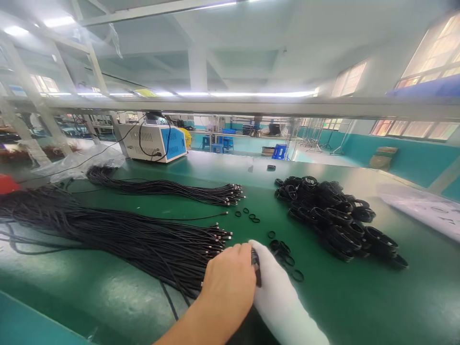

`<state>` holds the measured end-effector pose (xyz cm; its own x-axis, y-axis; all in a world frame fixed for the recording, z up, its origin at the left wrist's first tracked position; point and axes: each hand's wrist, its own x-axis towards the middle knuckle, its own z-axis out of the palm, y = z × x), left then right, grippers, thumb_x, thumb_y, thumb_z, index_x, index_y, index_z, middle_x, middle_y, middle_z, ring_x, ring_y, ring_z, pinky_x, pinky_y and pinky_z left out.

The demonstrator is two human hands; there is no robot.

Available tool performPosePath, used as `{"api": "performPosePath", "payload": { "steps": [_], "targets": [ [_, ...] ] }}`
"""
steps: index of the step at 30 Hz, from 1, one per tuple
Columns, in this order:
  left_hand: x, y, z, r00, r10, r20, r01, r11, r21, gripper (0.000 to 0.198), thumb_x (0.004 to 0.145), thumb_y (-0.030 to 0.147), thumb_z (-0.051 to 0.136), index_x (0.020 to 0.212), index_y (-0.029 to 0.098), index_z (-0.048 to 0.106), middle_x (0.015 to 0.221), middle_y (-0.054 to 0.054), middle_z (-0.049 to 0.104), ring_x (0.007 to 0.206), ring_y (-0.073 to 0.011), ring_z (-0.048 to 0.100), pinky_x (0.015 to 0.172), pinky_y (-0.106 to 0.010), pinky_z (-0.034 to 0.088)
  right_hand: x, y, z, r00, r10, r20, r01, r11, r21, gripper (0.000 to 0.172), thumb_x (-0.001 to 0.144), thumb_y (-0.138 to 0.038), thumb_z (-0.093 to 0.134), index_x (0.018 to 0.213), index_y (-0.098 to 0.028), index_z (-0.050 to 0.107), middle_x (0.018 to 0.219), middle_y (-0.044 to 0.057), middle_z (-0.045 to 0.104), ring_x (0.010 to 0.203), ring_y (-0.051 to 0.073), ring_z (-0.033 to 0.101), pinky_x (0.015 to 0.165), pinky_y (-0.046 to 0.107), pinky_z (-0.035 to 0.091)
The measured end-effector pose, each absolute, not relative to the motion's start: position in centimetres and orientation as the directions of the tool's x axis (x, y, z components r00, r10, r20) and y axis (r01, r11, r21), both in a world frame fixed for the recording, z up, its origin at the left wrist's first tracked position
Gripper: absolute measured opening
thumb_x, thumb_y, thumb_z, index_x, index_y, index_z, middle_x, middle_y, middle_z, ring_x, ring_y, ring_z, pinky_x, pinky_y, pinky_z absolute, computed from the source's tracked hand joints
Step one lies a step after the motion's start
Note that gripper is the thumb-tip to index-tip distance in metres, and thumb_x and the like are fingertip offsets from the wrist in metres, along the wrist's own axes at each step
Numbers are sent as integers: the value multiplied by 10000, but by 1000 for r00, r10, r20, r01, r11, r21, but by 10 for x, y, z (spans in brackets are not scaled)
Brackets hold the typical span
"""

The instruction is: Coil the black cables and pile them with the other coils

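Observation:
My bare left hand (230,273) is closed, with its fingers pressed against my right hand. My right hand (275,282), in a white glove, is closed around the other side of a dark bundle, which looks like a coiled black cable (255,261). Most of that bundle is hidden by the two hands. Just left of them lie the connector ends of a large bunch of straight black cables (143,239). Small black rings (283,251) lie in a loose heap beside the glove.
A heap of coiled black cables (334,211) covers the right of the green table (345,297). A second cable bunch (161,188) lies farther back, near several scattered rings (252,216). Behind it stands a white and blue machine (154,141). A shelf beam (230,108) crosses above.

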<state>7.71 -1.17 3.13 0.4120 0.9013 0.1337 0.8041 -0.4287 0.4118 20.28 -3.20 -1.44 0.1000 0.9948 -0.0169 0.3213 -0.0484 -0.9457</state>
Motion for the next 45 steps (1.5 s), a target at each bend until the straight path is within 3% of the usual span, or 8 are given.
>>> {"api": "performPosePath", "payload": {
  "steps": [4,7,13,22,27,35,40,45],
  "targets": [
    [67,0,15,523,808,271,600,-575,556,439,812,33,323,1089,225,604,1005,-36,625,907,-166,589,816,-284,462,217,-35,-14,-504,864,-15,-307,-195,-931,510,763,-374,589,1223,-177,495,1098,108,538,1029,257,515,801,428,502],
    [65,4,8,511,792,335,545,-600,586,498,806,17,307,1145,240,596,1031,-31,596,916,-144,576,823,-252,463,220,-35,-13,-543,837,69,-462,-229,-857,472,755,-264,636,1201,-178,507,1135,98,508,994,226,527,773,409,525],
    [70,1,4,432,804,407,640,-592,490,496,754,11,372,1113,218,645,938,-62,587,818,-180,587,756,-295,476,213,-30,-20,-427,903,-48,-405,-238,-883,542,659,-197,713,1160,-169,506,1014,65,539,902,226,579,714,397,550],
    [66,20,-8,260,902,344,391,-424,817,319,687,30,473,806,211,708,754,-2,578,687,-130,567,623,-227,457,207,-26,-29,-419,907,-35,-486,-257,-835,506,674,-290,736,1115,-145,534,1031,82,542,856,179,592,732,329,527],
    [54,29,15,440,883,164,321,-325,889,380,713,154,577,1080,233,637,986,-20,602,705,-123,529,668,-249,458,214,-25,-34,-523,849,74,-635,-330,-699,443,759,-375,666,1101,-116,555,1011,96,544,817,143,595,709,268,521],
    [50,26,3,446,864,234,259,-375,890,328,765,94,484,975,225,699,906,-16,677,827,-161,607,755,-259,467,200,-28,-18,-323,939,-120,-330,-230,-915,660,501,-93,761,1114,-170,530,1029,74,552,816,199,599,674,350,537],
    [58,23,-7,399,853,336,361,-483,798,403,709,19,452,911,248,714,849,6,676,790,-151,608,745,-255,461,196,-27,-24,-343,929,-142,-371,-273,-887,408,672,-314,695,997,-105,563,905,82,564,753,186,604,650,374,552],
    [63,21,-9,402,861,312,421,-477,772,409,688,17,442,892,250,709,821,8,667,747,-150,587,706,-260,450,201,-24,-31,-404,899,-170,-448,-356,-820,472,802,-518,542,992,-86,558,874,108,573,721,172,609,629,338,537]
  ]
}}
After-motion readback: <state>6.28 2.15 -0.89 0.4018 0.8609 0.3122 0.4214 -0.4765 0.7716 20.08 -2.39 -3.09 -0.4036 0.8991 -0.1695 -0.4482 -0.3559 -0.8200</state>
